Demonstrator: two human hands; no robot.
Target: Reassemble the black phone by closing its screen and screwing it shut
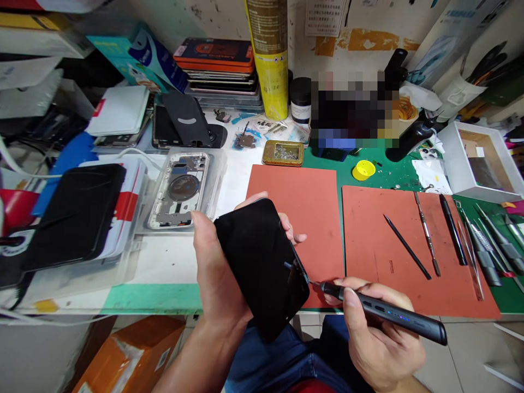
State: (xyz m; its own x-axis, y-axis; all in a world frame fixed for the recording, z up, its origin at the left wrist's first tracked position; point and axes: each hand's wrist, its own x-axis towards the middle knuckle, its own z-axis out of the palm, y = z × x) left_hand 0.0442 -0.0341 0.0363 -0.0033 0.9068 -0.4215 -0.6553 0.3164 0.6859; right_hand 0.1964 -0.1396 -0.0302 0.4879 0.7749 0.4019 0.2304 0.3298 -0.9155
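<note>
A black smartphone [260,262] rests tilted in my left hand [219,273], its dark glossy screen facing up. The thumb lies along its left edge and the fingertips show past the far edge. In my right hand [379,333] is a black electric screwdriver [385,311] with small lit dots along its body. Its thin bit points left and meets the phone's lower right edge; whether it sits in a screw there is too small to tell. Beneath and beyond the phone lies a reddish-brown mat [301,202].
A second mat [368,245] holds a spudger, a metal pick and a black pen-like tool, with several tweezers [487,251] at right. An opened phone housing [178,191] lies in a clear tray at left, beside another black phone [77,213]. A yellow spray can [272,82] stands behind.
</note>
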